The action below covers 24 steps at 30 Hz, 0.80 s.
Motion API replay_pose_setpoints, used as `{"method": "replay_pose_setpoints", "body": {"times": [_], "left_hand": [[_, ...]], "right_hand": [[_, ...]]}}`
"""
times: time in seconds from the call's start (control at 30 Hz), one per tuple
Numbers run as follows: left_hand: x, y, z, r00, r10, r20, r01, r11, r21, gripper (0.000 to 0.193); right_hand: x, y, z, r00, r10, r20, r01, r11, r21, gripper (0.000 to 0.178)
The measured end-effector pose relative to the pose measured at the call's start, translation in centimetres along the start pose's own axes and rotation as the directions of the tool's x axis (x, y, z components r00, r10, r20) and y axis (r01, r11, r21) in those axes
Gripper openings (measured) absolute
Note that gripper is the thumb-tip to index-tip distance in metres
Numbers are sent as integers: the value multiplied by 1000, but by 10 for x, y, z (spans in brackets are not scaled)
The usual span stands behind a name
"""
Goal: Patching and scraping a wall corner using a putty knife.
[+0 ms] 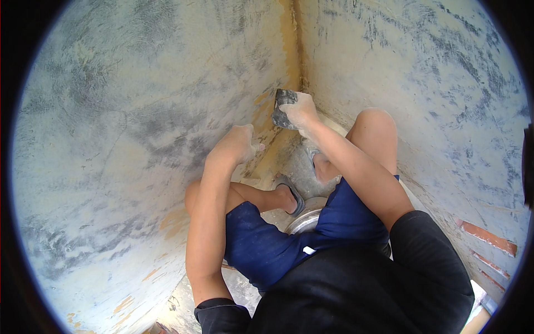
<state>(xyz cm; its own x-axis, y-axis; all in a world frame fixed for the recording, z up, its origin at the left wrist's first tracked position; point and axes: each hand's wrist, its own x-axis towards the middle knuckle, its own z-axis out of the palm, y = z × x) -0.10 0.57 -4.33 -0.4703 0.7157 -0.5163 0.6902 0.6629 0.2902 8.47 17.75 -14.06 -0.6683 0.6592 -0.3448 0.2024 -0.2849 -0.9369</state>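
Observation:
My right hand [301, 112], pale with dust, grips a dark, worn sanding block [284, 109] by its right side. The block is held at the lower part of the corner where two walls meet; whether it touches the wall cannot be made out. Close to the left wall [128, 139], my left hand [239, 143] is curled, its back toward me and a fingertip showing at its right side. Its palm is hidden, so anything inside it does not show. White dust covers this hand too. A yellowish-brown strip [291, 44] runs down the corner between the walls.
The right wall [400, 72] rises close beside my bent knee, with dark scuffs and exposed reddish patches [489, 238] lower down. My feet, in grey slippers [293, 195], rest on the dusty floor [297, 167]. A round, pale rim [303, 221] shows between my thighs.

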Motion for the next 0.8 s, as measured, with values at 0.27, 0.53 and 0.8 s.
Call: {"method": "replay_pose_setpoints", "body": {"times": [0.27,0.53,0.8], "left_hand": [[-3,9,-10,999,-31,11,32,998,-54,53],[-7,13,-12,965,120,-231,-153,980,-128,79],[3,17,-4,915,188,-358,-291,921,-260,75]], "right_hand": [[0,20,39,997,64,-49,-53,979,197,11],[-18,1,47,997,77,-19,-71,972,222,11],[-38,-20,30,971,36,238,-81,980,179,16]]}}
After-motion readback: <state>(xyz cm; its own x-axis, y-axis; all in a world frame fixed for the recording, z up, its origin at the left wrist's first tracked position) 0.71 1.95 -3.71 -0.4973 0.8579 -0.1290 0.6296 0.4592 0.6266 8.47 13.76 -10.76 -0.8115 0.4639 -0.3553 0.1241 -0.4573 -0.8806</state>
